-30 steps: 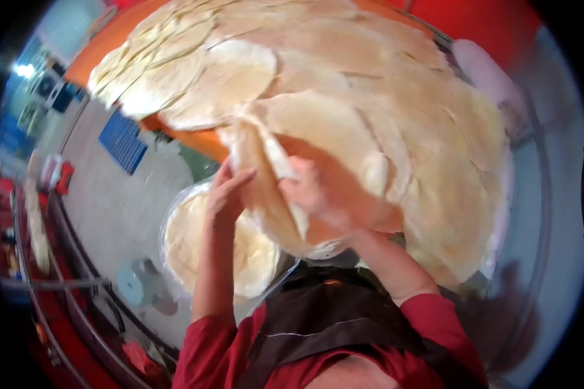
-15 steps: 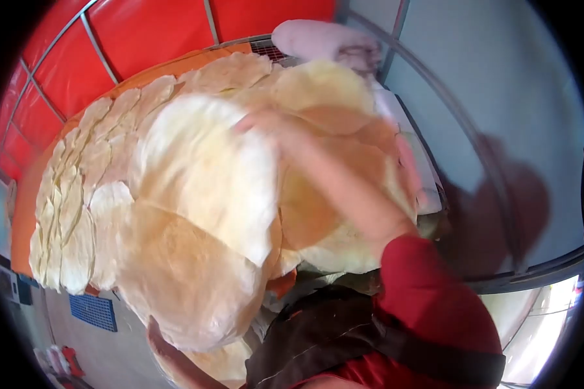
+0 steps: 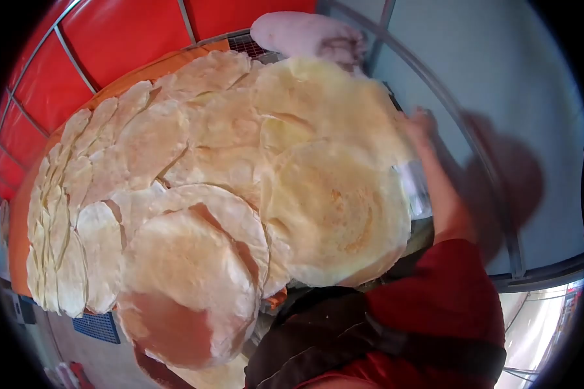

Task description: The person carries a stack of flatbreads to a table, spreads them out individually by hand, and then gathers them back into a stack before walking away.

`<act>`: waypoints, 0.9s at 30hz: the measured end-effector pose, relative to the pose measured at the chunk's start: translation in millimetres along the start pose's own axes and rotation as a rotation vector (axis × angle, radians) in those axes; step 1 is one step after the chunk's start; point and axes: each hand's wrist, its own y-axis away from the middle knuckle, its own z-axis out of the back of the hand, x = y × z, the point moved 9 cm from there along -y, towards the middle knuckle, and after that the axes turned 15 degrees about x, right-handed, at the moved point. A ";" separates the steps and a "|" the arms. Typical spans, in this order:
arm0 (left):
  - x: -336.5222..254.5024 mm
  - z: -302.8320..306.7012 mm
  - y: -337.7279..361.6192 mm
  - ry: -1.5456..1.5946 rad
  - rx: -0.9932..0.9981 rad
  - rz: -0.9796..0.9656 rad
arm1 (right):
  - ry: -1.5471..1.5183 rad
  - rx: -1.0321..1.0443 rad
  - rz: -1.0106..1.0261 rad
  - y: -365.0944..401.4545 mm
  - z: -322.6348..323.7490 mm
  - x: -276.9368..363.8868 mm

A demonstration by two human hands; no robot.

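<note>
Large thin round flatbreads lie overlapping on a wide surface. At the right, my right hand [image 3: 420, 124] is at the blurred edge of a big pale flatbread [image 3: 350, 123], its fingers closed on that edge. Nearer me, another big round flatbread [image 3: 188, 259] lies at the lower left over a wider one. My left hand is hidden; only a dark strip of the left forearm [image 3: 157, 371] shows beneath the lower-left breads. A browned, round flatbread [image 3: 337, 207] lies just in front of my body.
Rows of smaller flatbreads [image 3: 61, 240] overlap along the left, on an orange cloth [image 3: 21, 253]. A rolled pink cloth [image 3: 305, 35] lies at the back. Metal bars [image 3: 435, 84] cross the grey wall on the right, and a blue grid [image 3: 97, 327] is at the lower left.
My right hand has moved right from the middle to the far right edge. The raised white flap of the left flatbread is gone from there, and my left hand has passed out of sight.
</note>
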 end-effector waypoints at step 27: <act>-3.4 -19.9 -40.9 0.196 0.239 -0.067 | -1.252 1.941 0.965 540.9 -24.9 441.3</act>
